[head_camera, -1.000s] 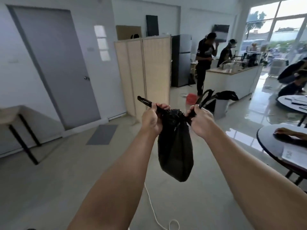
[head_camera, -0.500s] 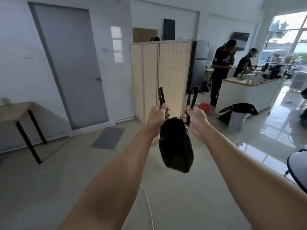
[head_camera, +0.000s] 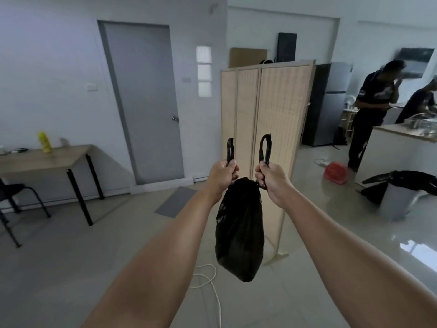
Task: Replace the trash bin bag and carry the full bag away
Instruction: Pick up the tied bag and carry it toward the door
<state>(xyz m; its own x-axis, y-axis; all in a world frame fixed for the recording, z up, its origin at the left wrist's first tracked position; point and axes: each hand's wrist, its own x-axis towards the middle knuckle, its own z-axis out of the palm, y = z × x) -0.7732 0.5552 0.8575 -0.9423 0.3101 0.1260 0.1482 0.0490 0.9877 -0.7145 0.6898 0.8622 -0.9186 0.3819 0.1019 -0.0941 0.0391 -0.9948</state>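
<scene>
A full black trash bag [head_camera: 240,230] hangs in the air in front of me, closed at its neck. My left hand [head_camera: 223,177] grips the bag's left handle strip, which sticks up above my fist. My right hand [head_camera: 272,179] grips the right handle loop the same way. Both fists are close together just above the bag's neck. At the far right stands a grey trash bin [head_camera: 397,204] lined with a fresh black bag draped over its rim.
A folding wicker screen [head_camera: 264,119] stands straight ahead, a grey closed door [head_camera: 144,102] to its left. A wooden table [head_camera: 45,159] and black chair [head_camera: 16,197] are at left. A white cable [head_camera: 208,280] lies on the floor. Two people stand by a counter [head_camera: 402,147] at right.
The view has swung left, bringing the table and chair into sight. The handle ends, pulled sideways a second ago, now point straight up, and my fists have drawn closer together.
</scene>
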